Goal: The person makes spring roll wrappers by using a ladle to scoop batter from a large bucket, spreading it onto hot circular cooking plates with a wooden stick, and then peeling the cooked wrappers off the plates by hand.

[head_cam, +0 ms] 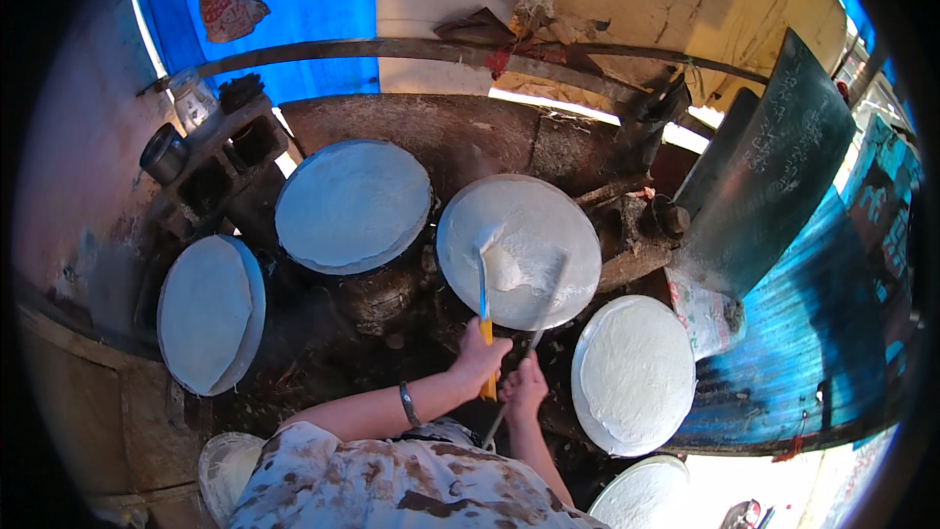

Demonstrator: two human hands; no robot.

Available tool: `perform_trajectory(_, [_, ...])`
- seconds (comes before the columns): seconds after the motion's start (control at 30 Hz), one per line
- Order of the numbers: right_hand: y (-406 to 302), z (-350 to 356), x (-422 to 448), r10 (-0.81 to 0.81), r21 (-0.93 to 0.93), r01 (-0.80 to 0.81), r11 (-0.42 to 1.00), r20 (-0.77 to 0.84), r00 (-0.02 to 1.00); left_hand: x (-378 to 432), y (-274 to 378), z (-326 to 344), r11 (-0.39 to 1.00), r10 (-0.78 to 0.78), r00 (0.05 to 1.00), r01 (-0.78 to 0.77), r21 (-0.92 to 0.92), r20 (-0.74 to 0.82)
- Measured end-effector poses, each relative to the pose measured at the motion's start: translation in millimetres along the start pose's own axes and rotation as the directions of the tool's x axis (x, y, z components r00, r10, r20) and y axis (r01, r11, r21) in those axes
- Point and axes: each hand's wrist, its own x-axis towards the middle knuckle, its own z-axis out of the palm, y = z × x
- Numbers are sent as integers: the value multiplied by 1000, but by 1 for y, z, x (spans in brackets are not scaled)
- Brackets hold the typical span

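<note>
A round griddle (pixel 470 198) lies in front of me, coated with a thin white layer of dough or batter. A soft white lump (pixel 504 269) sits near its middle. My left hand (pixel 479 358) is closed around the yellow handle of a scraper (pixel 485 294), whose pale head touches the lump's upper left. In my right hand (pixel 523 388) is a thin stick (pixel 542 323). Its far part reaches over the right half of the griddle and looks blurred, so I cannot tell whether it touches the surface. A dark bracelet (pixel 408 404) circles my left wrist.
Other round griddles carrying pale sheets stand at upper left (pixel 352 206), far left (pixel 209 316), right (pixel 635 375) and lower right (pixel 642 496). A white-lined basin (pixel 228 466) is beside me. Hollow blocks (pixel 228 162) hold a dark pot (pixel 164 153). A dark board (pixel 778 169) leans at right.
</note>
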Motion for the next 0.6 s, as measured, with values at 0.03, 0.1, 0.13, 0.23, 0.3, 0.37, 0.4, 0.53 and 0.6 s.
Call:
perform_trajectory(0.03, [20, -4, 20, -2, 20, 2, 1000, 25, 1000, -7, -10, 11, 998, -64, 998, 64, -22, -15])
perform_trajectory(0.1, [47, 8, 44, 64, 76, -69, 995, 72, 995, 8, -52, 9, 978, -125, 990, 133, -163, 62])
perform_trajectory(0.13, [48, 15, 48, 118, 119, -126, 985, 71, 990, 0, -37, 9, 926, -227, 960, 265, -268, 167])
perform_trajectory(0.23, [-7, 51, 7, 131, 24, -142, 990, 270, 954, 8, 18, -57, 133, -186, 554, 832, -538, 811])
perform_trajectory(0.3, [-38, 52, -8, 59, -45, -45, 998, 366, 929, -12, 47, -81, 152, -6, 554, 823, -547, 833])
perform_trajectory(0.37, [-45, 64, -17, -210, -112, 265, 958, 357, 910, -16, 40, -88, 432, -17, 696, 653, -622, 718])
perform_trajectory(0.4, [-49, 69, -17, -292, -125, 352, 927, 346, 891, -14, 40, -80, 549, -27, 763, 551, -629, 645])
perform_trajectory(0.53, [-46, 67, 26, -737, -440, 820, 366, 402, 544, 7, 66, -80, 232, 18, 651, 736, -636, 759])
perform_trajectory(0.6, [-43, 55, 30, -669, -624, 773, 116, 526, 525, 9, 63, -91, 62, 144, 543, 829, -555, 827])
